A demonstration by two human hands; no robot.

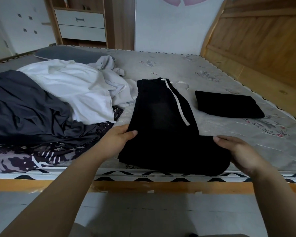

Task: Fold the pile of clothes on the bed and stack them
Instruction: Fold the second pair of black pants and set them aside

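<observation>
A pair of black pants (pixel 162 127) with a white drawstring lies lengthwise on the bed, its near end at the mattress edge. My left hand (pixel 117 140) grips the pants' left edge, thumb on top. My right hand (pixel 236 151) holds the right near corner, thumb on top of the cloth. A folded black garment (pixel 227 104) lies flat to the right. At the left is the unfolded pile: a white shirt (pixel 72 86), a dark grey garment (pixel 22 108), a pale grey garment (pixel 114 82) and a patterned dark cloth (pixel 32 156) underneath.
The grey printed mattress (pixel 186 69) reaches back to a white wall. A wooden headboard (pixel 256 40) rises at the right. A cabinet with white drawers (pixel 81 25) stands beyond the far side. The wooden bed rail (pixel 41 184) and tiled floor lie near me.
</observation>
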